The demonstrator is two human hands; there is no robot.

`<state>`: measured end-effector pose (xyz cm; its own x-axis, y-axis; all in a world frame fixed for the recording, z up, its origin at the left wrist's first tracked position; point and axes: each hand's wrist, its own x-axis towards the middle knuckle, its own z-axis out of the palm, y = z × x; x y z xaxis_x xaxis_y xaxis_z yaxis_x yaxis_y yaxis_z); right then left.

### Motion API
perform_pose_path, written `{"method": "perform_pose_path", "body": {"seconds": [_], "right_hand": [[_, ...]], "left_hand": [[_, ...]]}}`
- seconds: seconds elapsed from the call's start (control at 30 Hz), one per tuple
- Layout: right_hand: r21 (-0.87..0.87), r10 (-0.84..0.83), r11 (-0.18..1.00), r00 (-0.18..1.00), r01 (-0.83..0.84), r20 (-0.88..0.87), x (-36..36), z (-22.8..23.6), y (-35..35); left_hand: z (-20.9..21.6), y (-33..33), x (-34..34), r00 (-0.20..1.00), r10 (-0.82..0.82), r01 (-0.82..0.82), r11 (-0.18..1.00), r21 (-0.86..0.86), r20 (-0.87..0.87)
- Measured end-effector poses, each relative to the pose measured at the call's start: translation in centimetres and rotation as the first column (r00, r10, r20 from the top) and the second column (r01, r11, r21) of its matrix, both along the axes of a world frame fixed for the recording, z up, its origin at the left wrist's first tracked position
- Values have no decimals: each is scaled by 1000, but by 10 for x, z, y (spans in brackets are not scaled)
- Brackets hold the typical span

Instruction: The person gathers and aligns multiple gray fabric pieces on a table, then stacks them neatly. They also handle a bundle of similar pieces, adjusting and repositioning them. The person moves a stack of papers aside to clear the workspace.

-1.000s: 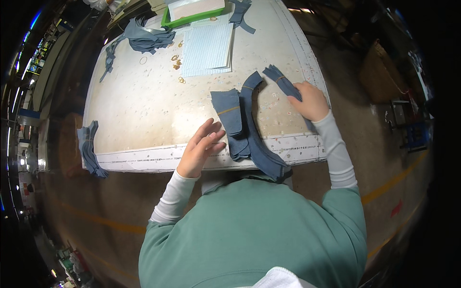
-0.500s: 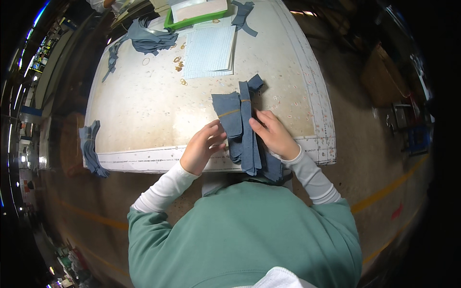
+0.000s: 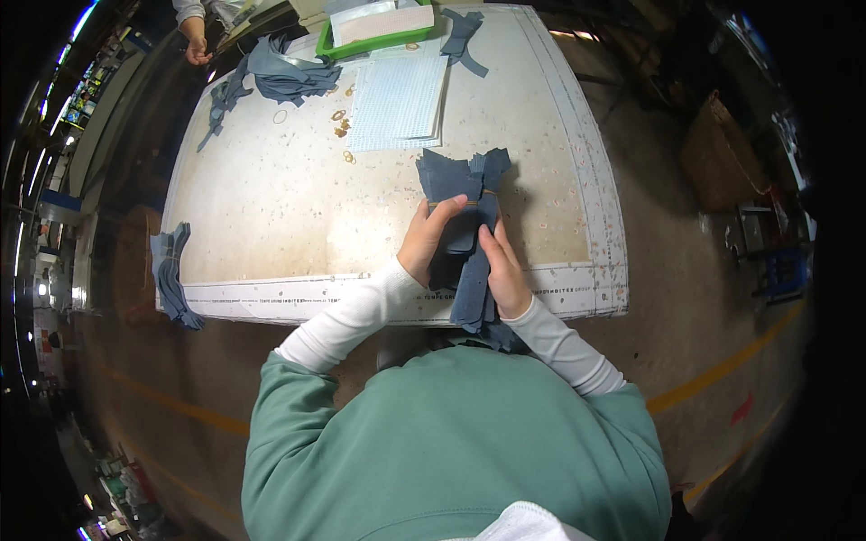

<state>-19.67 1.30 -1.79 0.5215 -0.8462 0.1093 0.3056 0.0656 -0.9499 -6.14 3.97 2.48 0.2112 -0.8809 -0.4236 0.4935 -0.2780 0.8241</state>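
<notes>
Blue-grey cut fabric pieces (image 3: 463, 233) are gathered at the near edge of the white table, several layers thick. A thin tan band crosses the wider pieces. My left hand (image 3: 429, 238) is closed around their left side, thumb lying on top near the band. My right hand (image 3: 505, 270) grips the longer fabric strips (image 3: 473, 293) from the right, its thumb on top and the other fingers mostly hidden behind. The strips' lower ends hang past the table edge towards me.
On the table (image 3: 271, 198) lie white printed sheets (image 3: 392, 104), loose rubber bands (image 3: 340, 124) and a green tray (image 3: 379, 41) with papers. More fabric bundles sit at the far left (image 3: 287, 74), far right (image 3: 464, 43) and left edge (image 3: 169, 275). Another person's hand (image 3: 197, 50) shows at upper left.
My left hand has moved right and closed on the fabric. The wider pieces and the strips now sit closer together, shifted slightly right. Another person's hand has come into view at upper left.
</notes>
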Motion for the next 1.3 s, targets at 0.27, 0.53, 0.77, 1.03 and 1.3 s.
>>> {"method": "perform_pose_path", "body": {"seconds": [0.27,0.53,0.77,1.03,1.3], "right_hand": [[-455,-30,885,962,-101,-271,13,16,6],[-534,301,747,918,-396,-260,48,67,-56],[-666,-84,692,887,-277,-455,129,41,-149],[-763,-230,552,818,-336,-527,198,-7,-109],[-461,123,825,900,-327,-419,164,-6,-101]], "left_hand": [[5,11,26,989,-117,129,983,-131,91],[-32,34,98,791,-167,-280,757,-590,-589],[-44,15,134,269,-878,-546,198,-814,-395],[-51,32,153,455,-801,-514,121,-849,-389],[-51,37,149,856,-144,-444,286,-849,-497]]}}
